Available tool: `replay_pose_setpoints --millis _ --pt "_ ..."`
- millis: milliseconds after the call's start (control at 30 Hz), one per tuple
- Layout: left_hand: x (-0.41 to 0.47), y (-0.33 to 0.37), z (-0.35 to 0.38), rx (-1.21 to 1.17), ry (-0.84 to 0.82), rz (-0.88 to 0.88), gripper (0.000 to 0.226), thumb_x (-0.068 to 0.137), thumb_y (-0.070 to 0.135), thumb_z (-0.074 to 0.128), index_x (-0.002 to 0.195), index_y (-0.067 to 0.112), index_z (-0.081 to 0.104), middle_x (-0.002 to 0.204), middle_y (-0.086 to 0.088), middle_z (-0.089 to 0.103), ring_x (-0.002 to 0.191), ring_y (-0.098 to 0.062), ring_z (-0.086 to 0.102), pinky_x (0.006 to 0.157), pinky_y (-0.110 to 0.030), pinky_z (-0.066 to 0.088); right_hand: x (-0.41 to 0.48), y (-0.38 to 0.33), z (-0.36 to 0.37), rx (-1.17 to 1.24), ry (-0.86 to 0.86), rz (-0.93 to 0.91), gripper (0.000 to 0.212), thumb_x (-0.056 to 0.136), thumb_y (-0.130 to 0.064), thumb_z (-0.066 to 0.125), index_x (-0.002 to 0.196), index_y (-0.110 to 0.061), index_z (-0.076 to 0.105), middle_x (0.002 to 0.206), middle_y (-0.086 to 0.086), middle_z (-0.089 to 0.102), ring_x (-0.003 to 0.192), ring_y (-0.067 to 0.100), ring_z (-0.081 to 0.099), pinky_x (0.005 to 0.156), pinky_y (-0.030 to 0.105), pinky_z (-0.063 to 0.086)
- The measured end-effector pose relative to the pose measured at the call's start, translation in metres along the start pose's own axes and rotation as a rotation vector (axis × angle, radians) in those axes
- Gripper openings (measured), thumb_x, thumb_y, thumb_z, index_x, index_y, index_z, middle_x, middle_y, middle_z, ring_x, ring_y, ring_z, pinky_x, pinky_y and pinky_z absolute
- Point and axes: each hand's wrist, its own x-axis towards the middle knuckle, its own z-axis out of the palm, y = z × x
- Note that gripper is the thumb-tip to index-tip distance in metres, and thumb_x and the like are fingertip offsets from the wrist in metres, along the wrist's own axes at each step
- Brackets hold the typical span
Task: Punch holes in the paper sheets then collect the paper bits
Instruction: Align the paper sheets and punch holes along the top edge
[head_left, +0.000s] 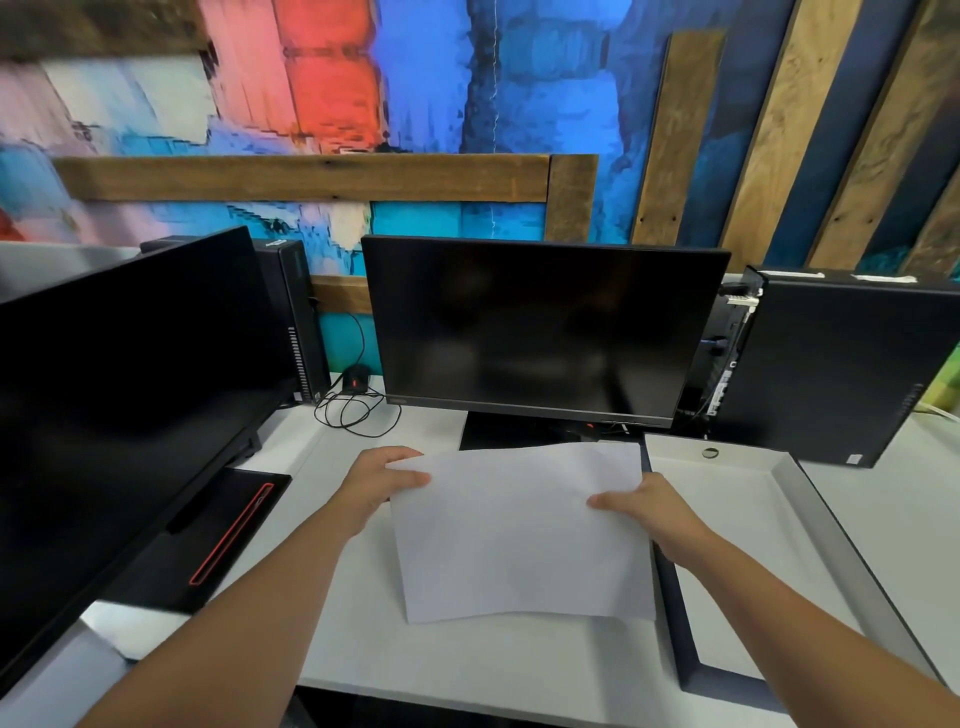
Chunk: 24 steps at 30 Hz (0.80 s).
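Here, both hands hold the paper (519, 530) just above the white desk (467, 654), in front of a dark monitor (540, 327). The left hand (382, 486) pinches the paper's far left corner, thumb on top. The right hand (657, 512) pinches the right edge likewise. A shallow box (789, 499) lies just to the right.

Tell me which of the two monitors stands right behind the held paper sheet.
The centre monitor, which faces the person squarely just beyond the paper sheet. The other monitor stands off to the left, turned at an angle.
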Motion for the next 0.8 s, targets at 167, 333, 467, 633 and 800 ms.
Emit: replay_pose_setpoints --millis 167,333,467,633,800 --pt "0.009 0.018 0.009 0.321 -0.126 0.029 0.016 0.074 -0.002 0.073 0.082 0.011 0.072 0.074 -0.003 0.069 0.062 -0.01 0.064 0.055 -0.013 0.049 0.005 -0.016 -0.002 -0.085 -0.035 0.011 0.023 0.072 -0.011 0.078 0.094 -0.008 0.07 0.086 0.01 0.074 0.074 0.026 0.072 0.067 0.031 0.057" --pt "0.016 0.03 0.035 0.485 -0.276 0.081 0.011 0.076 0.005 0.073 0.08 0.015 0.072 0.075 -0.004 0.067 0.066 -0.015 0.064 0.064 -0.025 0.052 0.013 -0.026 0.007 -0.165 -0.085 0.006 0.041 0.061 -0.021 0.082 0.099 -0.012 0.069 0.093 0.008 0.074 0.081 0.027 0.072 0.082 0.044 0.057" --pt "0.017 0.033 0.046 0.493 -0.272 0.135 0.008 0.079 0.01 0.071 0.082 0.017 0.071 0.078 0.001 0.066 0.07 -0.011 0.062 0.061 -0.017 0.049 0.014 -0.034 0.014 -0.201 -0.088 -0.024 0.034 0.067 -0.017 0.082 0.099 -0.01 0.07 0.094 0.009 0.073 0.082 0.029 0.071 0.083 0.044 0.057" --pt "0.013 0.017 0.033 0.219 -0.198 0.046 0.008 0.082 0.006 0.069 0.087 0.011 0.072 0.085 -0.007 0.072 0.072 -0.019 0.068 0.067 -0.026 0.055 0.014 -0.029 -0.003 -0.231 -0.077 -0.049 0.024 0.064 -0.027 0.081 0.078 -0.008 0.075 0.085 0.01 0.074 0.079 0.029 0.071 0.078 0.039 0.055" --pt "0.007 0.002 0.022 -0.045 -0.145 0.013 0.014 0.082 0.005 0.068 0.096 0.007 0.071 0.093 -0.013 0.073 0.078 -0.025 0.069 0.074 -0.033 0.055 0.011 -0.016 -0.025 -0.047 -0.026 -0.04 0.017 0.072 -0.014 0.079 0.079 0.001 0.073 0.086 0.015 0.071 0.075 0.025 0.068 0.069 0.032 0.057"
